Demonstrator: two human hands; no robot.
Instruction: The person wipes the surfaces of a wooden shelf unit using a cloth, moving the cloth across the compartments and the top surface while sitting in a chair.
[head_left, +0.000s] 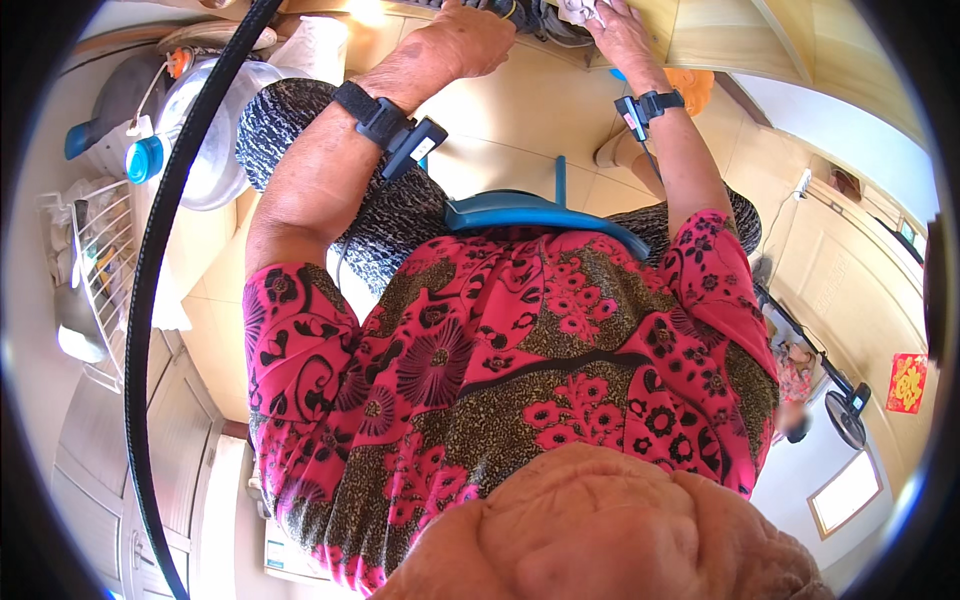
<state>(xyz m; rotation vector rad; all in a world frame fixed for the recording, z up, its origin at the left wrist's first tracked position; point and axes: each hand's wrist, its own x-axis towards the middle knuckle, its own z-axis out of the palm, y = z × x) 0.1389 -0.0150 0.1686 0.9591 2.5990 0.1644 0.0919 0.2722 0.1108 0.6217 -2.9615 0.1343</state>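
At the top edge, my right hand (621, 37) has its fingers on a crumpled whitish cloth or paper (577, 10), partly cut off by the frame. My left hand (474, 39) is bent inward beside dark grey items (556, 28), possibly shoes, at the foot of a light wooden cabinet (709, 34). Its fingertips run out of the picture, so whether it grips anything is hidden. Both wrists wear black straps with small devices. Between my knees is the edge of a blue plastic seat (536, 210).
Large clear water jugs (214, 139) with blue caps stand at left, near a white wire rack (105, 277). A black braided cable (142, 300) crosses the view. An orange plastic object (688, 88) lies by the cabinet. Behind at right are a person (795, 375) and a fan (844, 420).
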